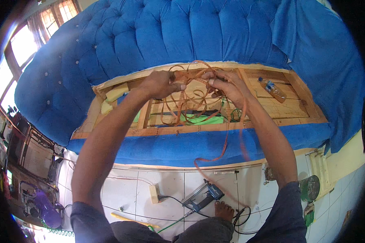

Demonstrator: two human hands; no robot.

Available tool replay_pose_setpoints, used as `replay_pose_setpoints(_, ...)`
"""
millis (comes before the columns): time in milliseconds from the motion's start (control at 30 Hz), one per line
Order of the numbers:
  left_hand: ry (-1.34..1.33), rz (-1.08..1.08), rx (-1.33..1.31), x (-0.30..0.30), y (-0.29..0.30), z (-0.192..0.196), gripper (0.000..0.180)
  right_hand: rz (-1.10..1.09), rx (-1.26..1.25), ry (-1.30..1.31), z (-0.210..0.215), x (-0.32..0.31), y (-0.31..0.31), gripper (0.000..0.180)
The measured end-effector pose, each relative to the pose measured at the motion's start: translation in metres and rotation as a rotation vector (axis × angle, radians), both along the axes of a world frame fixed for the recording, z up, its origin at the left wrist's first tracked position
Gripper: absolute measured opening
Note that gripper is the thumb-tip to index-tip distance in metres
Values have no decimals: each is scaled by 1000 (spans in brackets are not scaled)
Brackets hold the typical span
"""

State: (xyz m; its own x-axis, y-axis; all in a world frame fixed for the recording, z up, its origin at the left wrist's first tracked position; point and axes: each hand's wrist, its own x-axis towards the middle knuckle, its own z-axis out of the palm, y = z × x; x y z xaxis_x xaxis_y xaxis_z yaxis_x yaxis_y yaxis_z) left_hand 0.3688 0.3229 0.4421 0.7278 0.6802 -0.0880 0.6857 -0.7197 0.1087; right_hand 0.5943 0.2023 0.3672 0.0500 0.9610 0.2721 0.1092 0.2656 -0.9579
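Observation:
A tangled bundle of narrow orange-brown strap (181,76) is held up between my two hands over an open wooden sofa frame (162,131). My left hand (163,84) is closed on the left side of the bundle. On its right side, my right hand (230,86) pinches the strap between thumb and fingers. Loose loops hang below both hands into the frame. One long tail drops over the blue front edge of the sofa (170,150) toward the floor, and part of the strap beside my right wrist is blurred.
Behind the frame rises a blue tufted backrest (182,32). A plastic bottle (273,90) lies on the slats at right, and green cloth (205,119) sits inside the frame. A nail gun (205,195) and a power strip (154,193) are on the tiled floor, with cables around them.

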Motion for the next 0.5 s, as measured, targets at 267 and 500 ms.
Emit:
replay_pose_setpoints(267, 191, 258, 394, -55, 100, 68, 58, -542, -37, -552, -15, 201, -26, 34)
replay_pose_setpoints(500, -50, 254, 710, -197, 134, 143, 43, -1155, -426, -1061, -115, 479, -148, 61)
